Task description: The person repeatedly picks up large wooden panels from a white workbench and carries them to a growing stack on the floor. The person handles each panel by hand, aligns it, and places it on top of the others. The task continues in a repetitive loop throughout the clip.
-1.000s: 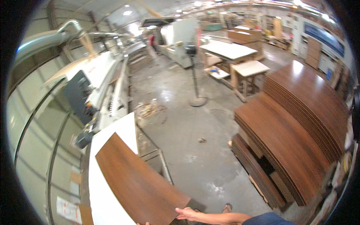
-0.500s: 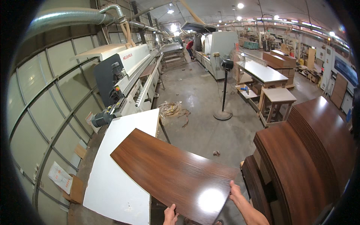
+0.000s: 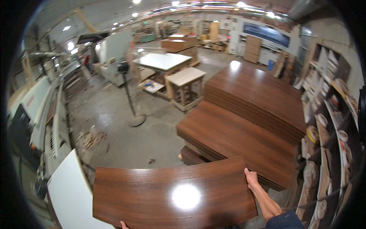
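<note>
A glossy brown wood-grain panel [image 3: 145, 194] stretches across the lower middle, with a bright light reflected in its face. My right hand [image 3: 251, 178] grips its right edge near the far corner, thumb lying along the edge. At the lower rim of the picture, my left hand [image 3: 124, 224] holds the near edge toward the left; only a fingertip or thumb shows, and the rest is hidden. The panel's left end overlaps the white board [image 3: 70, 189]. Beyond its right end lies a stack of like brown panels [image 3: 232, 131], with a taller stack [image 3: 259, 93] behind.
A standing fan [image 3: 127, 93] and a white-topped table [image 3: 163, 60] with a small wooden stand [image 3: 186, 78] are farther off. Shelves with rolls of edging tape [image 3: 322, 121] line the right. A long machine [image 3: 45, 110] runs along the left; tangled strips [image 3: 90, 138] litter the floor.
My view has swung to the right. The panel has turned with me, come off most of the white board, and now lies crosswise near the stacks, both hands still on it.
</note>
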`<state>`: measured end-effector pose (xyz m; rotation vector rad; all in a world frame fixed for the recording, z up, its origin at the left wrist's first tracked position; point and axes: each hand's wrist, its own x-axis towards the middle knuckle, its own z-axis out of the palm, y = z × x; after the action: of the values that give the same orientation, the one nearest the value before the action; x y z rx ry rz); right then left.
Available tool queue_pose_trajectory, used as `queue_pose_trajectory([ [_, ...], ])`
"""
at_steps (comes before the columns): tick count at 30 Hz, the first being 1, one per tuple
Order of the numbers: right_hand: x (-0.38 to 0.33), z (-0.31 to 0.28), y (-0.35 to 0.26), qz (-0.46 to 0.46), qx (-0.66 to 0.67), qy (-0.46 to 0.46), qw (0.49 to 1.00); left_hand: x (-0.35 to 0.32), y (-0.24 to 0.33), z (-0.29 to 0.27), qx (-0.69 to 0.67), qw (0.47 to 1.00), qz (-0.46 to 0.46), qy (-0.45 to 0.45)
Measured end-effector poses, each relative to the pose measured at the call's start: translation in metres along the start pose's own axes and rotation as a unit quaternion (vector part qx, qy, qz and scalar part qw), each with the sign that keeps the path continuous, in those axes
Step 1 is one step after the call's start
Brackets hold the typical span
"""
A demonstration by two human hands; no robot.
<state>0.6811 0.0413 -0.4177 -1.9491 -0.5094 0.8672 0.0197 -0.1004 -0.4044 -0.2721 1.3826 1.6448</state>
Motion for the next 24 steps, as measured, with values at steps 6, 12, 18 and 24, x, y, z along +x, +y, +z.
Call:
queue_pose_trajectory([
  [6, -0.011, -0.146, 0.022, 0.005, 0.050, 0.168, 0.984, -0.052, -0.055, 0.137, 0.248, 0.902, 0.166, -0.313],
  [12, -0.030, -0.249, 0.059, 0.043, 0.113, 0.344, 0.931, 0.027, -0.153, 0.285, 0.007, 0.953, -0.211, -0.219],
  [18, 0.020, -0.317, 0.091, 0.131, 0.089, 0.381, 0.911, 0.014, -0.262, 0.386, 0.080, 0.937, -0.263, -0.216],
  [24, 0.123, -0.355, 0.100, 0.166, 0.071, 0.395, 0.901, -0.008, -0.350, 0.459, 0.138, 0.943, -0.222, -0.207],
])
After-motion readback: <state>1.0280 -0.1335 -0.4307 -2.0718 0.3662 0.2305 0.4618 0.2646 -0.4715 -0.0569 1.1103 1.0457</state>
